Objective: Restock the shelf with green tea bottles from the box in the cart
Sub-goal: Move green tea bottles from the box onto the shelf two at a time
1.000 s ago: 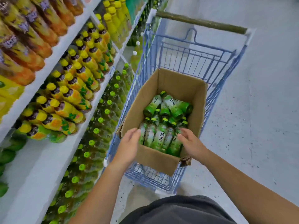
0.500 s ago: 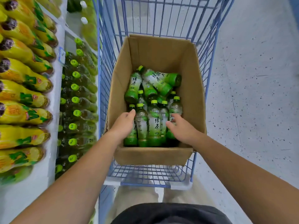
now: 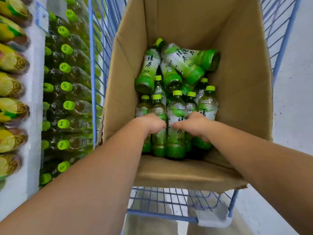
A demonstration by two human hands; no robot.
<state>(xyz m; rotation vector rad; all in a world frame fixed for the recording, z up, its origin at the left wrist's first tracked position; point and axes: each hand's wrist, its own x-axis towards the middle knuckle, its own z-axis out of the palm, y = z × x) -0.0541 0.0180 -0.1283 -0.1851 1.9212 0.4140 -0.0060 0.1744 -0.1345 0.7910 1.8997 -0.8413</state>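
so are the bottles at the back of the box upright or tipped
Tipped: the back bottles lie on their sides atop the standing ones, inside the box.

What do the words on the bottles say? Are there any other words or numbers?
"绿茶" stands on the label of a bottle lying in the box.
"绿茶" also stands on the upright bottle between the left hand and the right hand, partly covered.
The small print under those words is too small to read.
The shelf tag is too blurred to read.
The yellow bottles on the shelf are too blurred to read.
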